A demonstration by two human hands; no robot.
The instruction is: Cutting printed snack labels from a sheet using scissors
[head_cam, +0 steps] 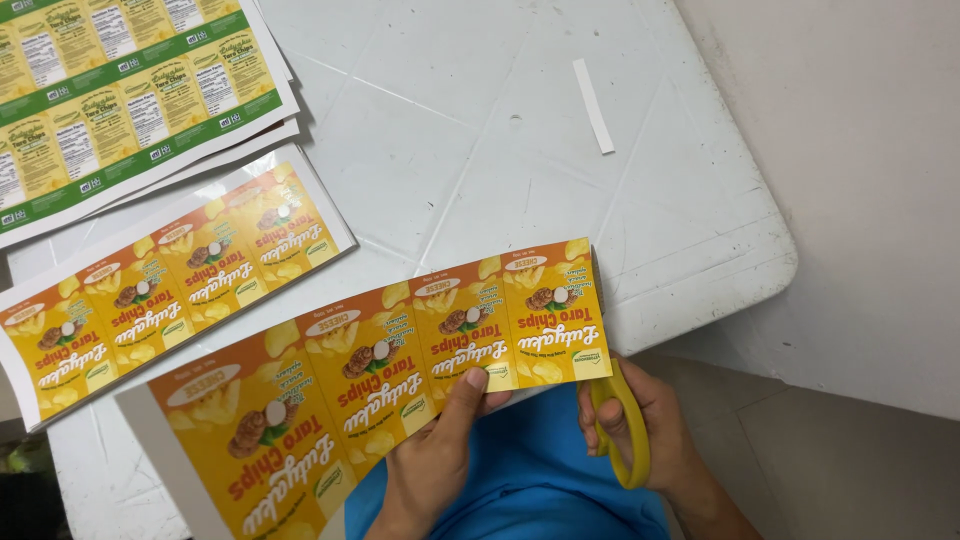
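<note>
I see my left hand [435,455] pinching the label strip [390,370], my right hand [650,420] gripping yellow scissors [625,430] at its edge, over the tabletop [480,130].

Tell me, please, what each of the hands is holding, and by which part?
The left hand pinches the yellow label strip at its lower edge; the right hand grips the yellow-handled scissors by the handle loops.
</note>
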